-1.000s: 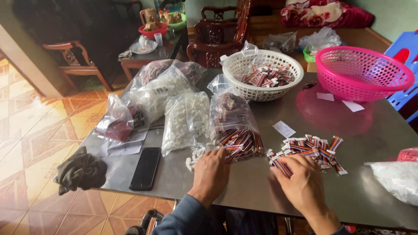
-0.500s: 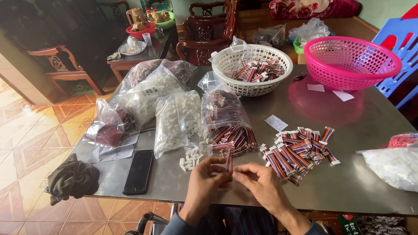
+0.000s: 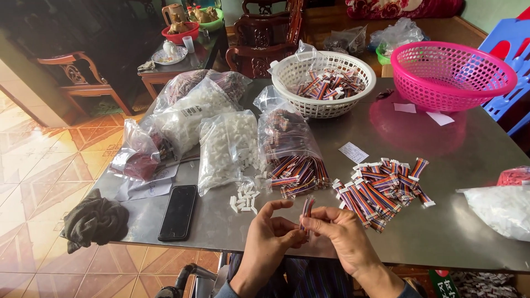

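Observation:
My left hand (image 3: 270,237) and my right hand (image 3: 345,240) meet at the table's near edge. Together they pinch one short striped ribbon cable (image 3: 306,208), held upright between the fingertips. Just left of the hands lie several small white plastic connectors (image 3: 243,197). To the right is a loose pile of striped cables with white ends (image 3: 381,187). An open clear bag of the same cables (image 3: 292,152) lies ahead of the hands.
A grey metal table (image 3: 441,232) carries clear bags of white connectors (image 3: 226,146), a white basket with cables (image 3: 323,83), a pink basket (image 3: 452,74), a black phone (image 3: 178,212), a dark cloth (image 3: 95,221) and paper slips. Wooden chairs and a side table stand behind.
Both hands drew back from the piles to the near edge and came together. They now hold a single cable upright; the camera also tilted slightly.

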